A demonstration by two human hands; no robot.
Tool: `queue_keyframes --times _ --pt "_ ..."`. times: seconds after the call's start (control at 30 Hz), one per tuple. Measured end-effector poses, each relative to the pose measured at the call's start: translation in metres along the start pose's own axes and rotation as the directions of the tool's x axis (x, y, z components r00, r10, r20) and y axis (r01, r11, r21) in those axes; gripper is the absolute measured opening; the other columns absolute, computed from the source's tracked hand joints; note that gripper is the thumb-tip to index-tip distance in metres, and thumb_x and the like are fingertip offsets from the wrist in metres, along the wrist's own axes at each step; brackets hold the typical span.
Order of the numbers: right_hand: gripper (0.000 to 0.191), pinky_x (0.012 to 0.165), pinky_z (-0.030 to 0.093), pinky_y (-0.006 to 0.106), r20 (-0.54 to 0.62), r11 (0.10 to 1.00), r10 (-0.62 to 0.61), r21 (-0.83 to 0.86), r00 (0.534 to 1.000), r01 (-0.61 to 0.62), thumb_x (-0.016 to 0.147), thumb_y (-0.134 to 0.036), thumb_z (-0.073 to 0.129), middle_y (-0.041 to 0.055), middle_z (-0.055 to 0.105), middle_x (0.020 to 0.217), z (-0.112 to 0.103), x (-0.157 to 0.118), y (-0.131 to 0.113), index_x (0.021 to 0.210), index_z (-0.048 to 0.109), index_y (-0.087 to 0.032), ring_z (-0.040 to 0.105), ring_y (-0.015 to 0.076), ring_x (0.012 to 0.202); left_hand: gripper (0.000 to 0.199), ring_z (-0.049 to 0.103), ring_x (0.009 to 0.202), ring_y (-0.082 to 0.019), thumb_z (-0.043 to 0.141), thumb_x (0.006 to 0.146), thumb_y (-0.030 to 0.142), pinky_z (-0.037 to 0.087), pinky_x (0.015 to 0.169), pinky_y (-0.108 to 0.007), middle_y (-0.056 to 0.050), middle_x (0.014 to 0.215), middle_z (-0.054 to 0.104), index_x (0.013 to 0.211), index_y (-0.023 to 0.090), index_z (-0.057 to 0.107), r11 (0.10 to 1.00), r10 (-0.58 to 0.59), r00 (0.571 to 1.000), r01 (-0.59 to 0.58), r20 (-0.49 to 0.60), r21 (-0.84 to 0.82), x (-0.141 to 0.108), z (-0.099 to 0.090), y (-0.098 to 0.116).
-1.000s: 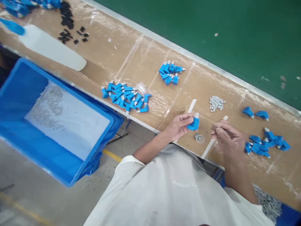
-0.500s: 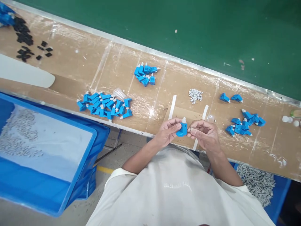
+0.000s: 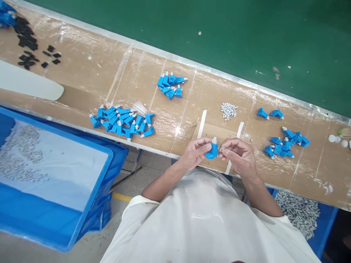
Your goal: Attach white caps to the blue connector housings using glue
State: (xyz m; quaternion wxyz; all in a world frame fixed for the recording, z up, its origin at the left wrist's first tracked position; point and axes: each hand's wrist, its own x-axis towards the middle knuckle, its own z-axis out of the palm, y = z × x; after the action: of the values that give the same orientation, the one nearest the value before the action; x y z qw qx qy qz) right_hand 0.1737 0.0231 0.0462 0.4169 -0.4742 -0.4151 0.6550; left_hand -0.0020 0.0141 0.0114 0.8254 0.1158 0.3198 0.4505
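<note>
Between thumb and fingers, my left hand grips a blue plastic housing with a white tip pointing away from me. Close at its right side, my right hand pinches a small part at the fingertips, too small to make out. Both hands are over the near edge of the bench, above a cardboard sheet marked by two white tape strips. Just beyond lies a little heap of small grey-white parts.
Blue housings lie in a large group, a smaller group and a right-hand group. Black pieces are at far left. A blue crate stands at left below the bench; a bin of grey parts is at lower right.
Hardly anything differs. Both hands keep the same hold, with the right fingertips shifted slightly at the housing's side; the camera view has moved a little.
</note>
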Motion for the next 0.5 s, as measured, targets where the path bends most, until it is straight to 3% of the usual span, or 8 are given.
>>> queue_keyframes --times 0.2,0.33,0.5 --pt "0.027 0.049 0.061 0.024 -0.111 0.981 -0.147 -0.146 0.983 0.13 0.082 -0.046 0.082 0.002 0.073 0.07 0.0052 -0.0028 0.0032 0.088 0.077 -0.02 0.07 0.0143 0.056 0.046 0.063 0.062 -0.01 0.093 0.066 0.046 0.052 0.061 -0.023 -0.001 0.074 0.067 0.089 0.013 0.07 0.998 -0.058 0.998 0.058 0.012 -0.03 0.0024 -0.0059 -0.0044" --pt "0.024 0.05 0.062 0.024 -0.111 0.96 -0.239 -0.178 0.965 0.217 0.086 -0.045 0.079 0.0023 0.07 0.071 0.009 -0.0006 0.0021 0.085 0.077 -0.021 0.068 0.0133 0.057 0.047 0.064 0.063 -0.011 0.093 0.065 0.047 0.053 0.061 -0.023 -0.001 0.075 0.068 0.088 0.013 0.069 0.997 -0.062 0.998 0.063 0.016 -0.043 0.0034 -0.0065 -0.0054" --pt "0.022 0.049 0.061 0.023 -0.132 0.974 -0.2 -0.131 0.971 0.183 0.081 -0.042 0.084 0.0028 0.072 0.072 0.0086 0.002 0.0033 0.083 0.079 -0.021 0.071 0.0141 0.059 0.049 0.064 0.061 -0.01 0.094 0.063 0.048 0.052 0.059 -0.022 -0.001 0.074 0.069 0.089 0.013 0.071 0.998 -0.05 0.999 0.05 -0.014 -0.023 0.0036 -0.006 -0.0039"
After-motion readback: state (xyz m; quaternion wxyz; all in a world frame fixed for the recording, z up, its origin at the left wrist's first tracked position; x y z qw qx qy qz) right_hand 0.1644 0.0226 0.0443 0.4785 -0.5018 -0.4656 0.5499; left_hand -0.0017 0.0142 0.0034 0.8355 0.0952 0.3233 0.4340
